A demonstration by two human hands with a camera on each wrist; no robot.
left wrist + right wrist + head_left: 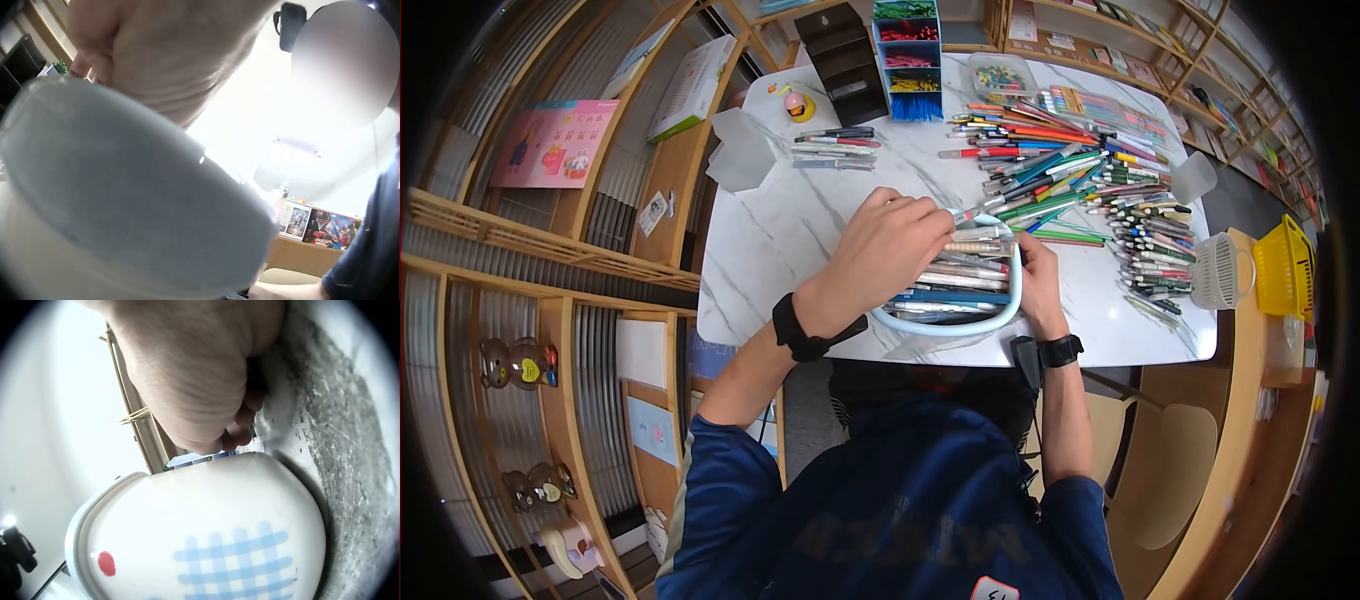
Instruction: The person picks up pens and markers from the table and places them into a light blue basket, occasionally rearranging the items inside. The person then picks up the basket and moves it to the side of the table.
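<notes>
A white box with a light-blue rim (1017, 285) stands at the table's near edge, packed with pens (960, 281) lying side by side. In the right wrist view, its white wall (206, 494) carries a blue check pattern and a red spot. My left hand (890, 245) reaches over the box's left part with bent fingers, and a pale pen with a pinkish end (966, 215) sticks out at its fingertips. With my right hand (1040, 280) I hold the box at its right side, fingers curled by the rim. The left palm (169, 56) shows above the box's side (137, 194).
A large heap of pens and pencils (1040, 160) covers the table's right half. Further pens (837, 147) lie at the left. A blue sorter (909, 60), a dark rack (840, 65) and a clear tub (1000, 76) stand behind. White (1215, 270) and yellow baskets (1284, 268) are at the right.
</notes>
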